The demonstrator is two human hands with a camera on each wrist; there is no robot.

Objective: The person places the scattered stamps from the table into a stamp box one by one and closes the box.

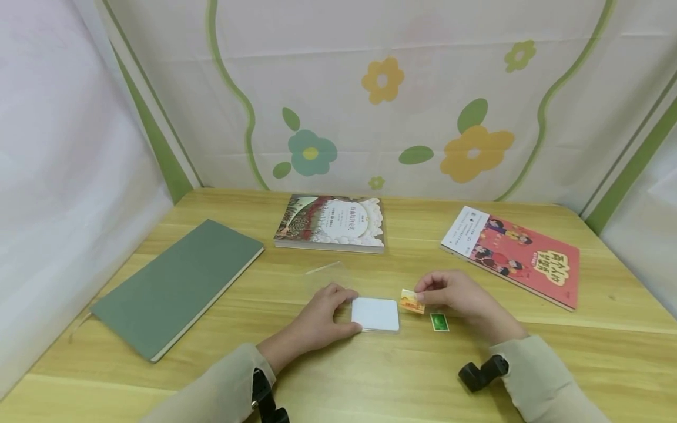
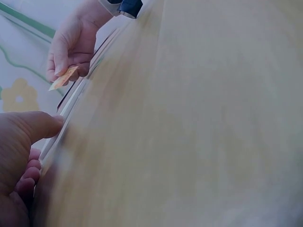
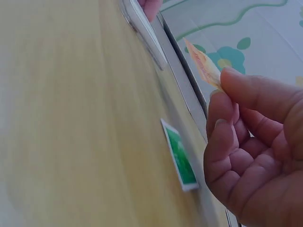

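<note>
My right hand (image 1: 456, 296) pinches a small orange stamp (image 1: 412, 301) between thumb and fingertips, holding it up over the table. The right wrist view shows that stamp (image 3: 203, 65) bent, with a toothed edge. A green stamp (image 1: 439, 322) with a white border lies on the table below my right hand. Left of the orange stamp lies a flat white rectangular stack (image 1: 375, 314) with rounded corners and a clear edge. My left hand (image 1: 325, 317) holds its left side, thumb at the near corner and fingers at the far one. A clear plastic piece (image 1: 328, 276) lies behind that hand.
On the wooden table (image 1: 370, 382), a green-covered book (image 1: 180, 288) lies at the left. An illustrated book (image 1: 330, 223) lies at the back, and a red picture book (image 1: 513, 255) at the right. A flowered cloth (image 1: 338, 117) hangs behind the table.
</note>
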